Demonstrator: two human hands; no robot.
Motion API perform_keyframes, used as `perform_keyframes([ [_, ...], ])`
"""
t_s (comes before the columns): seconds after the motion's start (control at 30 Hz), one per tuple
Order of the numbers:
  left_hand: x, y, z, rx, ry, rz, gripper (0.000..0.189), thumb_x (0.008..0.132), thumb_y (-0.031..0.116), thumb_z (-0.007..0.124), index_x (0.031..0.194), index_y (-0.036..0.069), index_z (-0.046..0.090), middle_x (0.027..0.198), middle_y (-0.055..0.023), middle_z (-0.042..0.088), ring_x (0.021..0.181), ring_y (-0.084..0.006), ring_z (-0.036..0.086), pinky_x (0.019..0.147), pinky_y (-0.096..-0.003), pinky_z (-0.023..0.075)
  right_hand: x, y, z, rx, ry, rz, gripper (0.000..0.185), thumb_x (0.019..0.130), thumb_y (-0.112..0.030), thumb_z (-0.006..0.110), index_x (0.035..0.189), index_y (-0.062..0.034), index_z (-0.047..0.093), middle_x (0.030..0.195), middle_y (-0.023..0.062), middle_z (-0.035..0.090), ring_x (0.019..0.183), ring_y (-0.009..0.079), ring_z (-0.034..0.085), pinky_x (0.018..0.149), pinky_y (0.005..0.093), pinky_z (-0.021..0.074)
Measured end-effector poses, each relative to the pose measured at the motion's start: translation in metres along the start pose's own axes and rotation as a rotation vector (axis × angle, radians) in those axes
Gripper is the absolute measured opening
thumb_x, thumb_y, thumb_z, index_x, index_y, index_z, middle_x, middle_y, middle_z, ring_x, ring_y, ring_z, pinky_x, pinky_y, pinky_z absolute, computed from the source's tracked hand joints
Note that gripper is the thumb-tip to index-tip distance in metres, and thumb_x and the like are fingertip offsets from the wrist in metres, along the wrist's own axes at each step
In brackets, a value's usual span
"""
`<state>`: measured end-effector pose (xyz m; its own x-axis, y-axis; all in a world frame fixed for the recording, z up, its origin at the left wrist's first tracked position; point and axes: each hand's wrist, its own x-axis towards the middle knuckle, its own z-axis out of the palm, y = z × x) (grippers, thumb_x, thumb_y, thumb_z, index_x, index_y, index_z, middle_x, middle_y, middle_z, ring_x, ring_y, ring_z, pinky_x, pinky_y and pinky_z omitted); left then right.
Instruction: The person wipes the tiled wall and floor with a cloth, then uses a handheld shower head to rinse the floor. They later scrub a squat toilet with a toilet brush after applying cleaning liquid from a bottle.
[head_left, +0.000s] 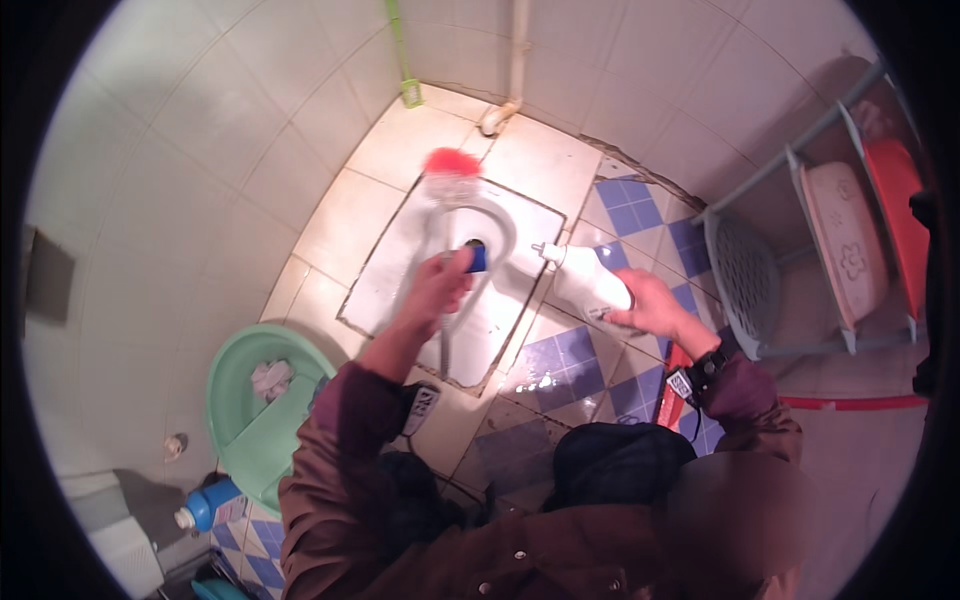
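Note:
Below me a white porcelain squat toilet (390, 274) is set into the tiled floor. Over its bowl my left hand (439, 289) is closed around a long-handled brush. A blurred red and white brush head (452, 163) is at the far end of the bowl, and the handle's pale end shows below the hand. A small blue piece (478, 259), perhaps a bottle cap, sits at the left thumb and fingers. To the right of the bowl, my right hand (652, 300) grips a white plastic squeeze bottle (589, 281), tilted with its narrow uncapped nozzle pointing left.
A green plastic basin (247, 442) with a crumpled cloth (271, 379) stands at left, beside a blue bottle (217, 504). A grey rack (742, 285) holds basins at right. A green-handled tool (411, 91) and a pipe (517, 60) are at the far wall. Wet-looking blue tiles (559, 367) lie near me.

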<state>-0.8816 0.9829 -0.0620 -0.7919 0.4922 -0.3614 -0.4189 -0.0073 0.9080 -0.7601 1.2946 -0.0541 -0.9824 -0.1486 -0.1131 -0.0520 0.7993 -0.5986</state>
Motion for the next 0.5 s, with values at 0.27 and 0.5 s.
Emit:
perform_keyframes([
  [0.27, -0.018, 0.011, 0.027, 0.021, -0.091, -0.089, 0.027, 0.084, 0.032, 0.057, 0.081, 0.005, 0.054, 0.062, 0.0022, 0.048, 0.049, -0.0016, 0.036, 0.041, -0.0167, 0.0280, -0.001, -0.043, 0.002, -0.085, -0.050, -0.123, 0.049, 0.061, -0.026, 0.070, 0.104, -0.0068, 0.055, 0.095, 0.0137, 0.059, 0.093, 0.0324, 0.053, 0.082, 0.0392, 0.0418],
  [0.5, -0.028, 0.012, 0.025, 0.461, -0.114, 0.312, 0.027, 0.079, 0.018, 0.063, 0.101, 0.004, 0.056, 0.070, 0.0036, 0.050, 0.056, -0.0018, 0.041, 0.046, -0.0170, 0.0313, -0.004, -0.053, -0.008, -0.119, -0.203, -0.163, 0.051, 0.061, -0.026, 0.071, 0.104, -0.0049, 0.054, 0.091, 0.0150, 0.059, 0.090, 0.0315, 0.055, 0.080, 0.0384, 0.0427],
])
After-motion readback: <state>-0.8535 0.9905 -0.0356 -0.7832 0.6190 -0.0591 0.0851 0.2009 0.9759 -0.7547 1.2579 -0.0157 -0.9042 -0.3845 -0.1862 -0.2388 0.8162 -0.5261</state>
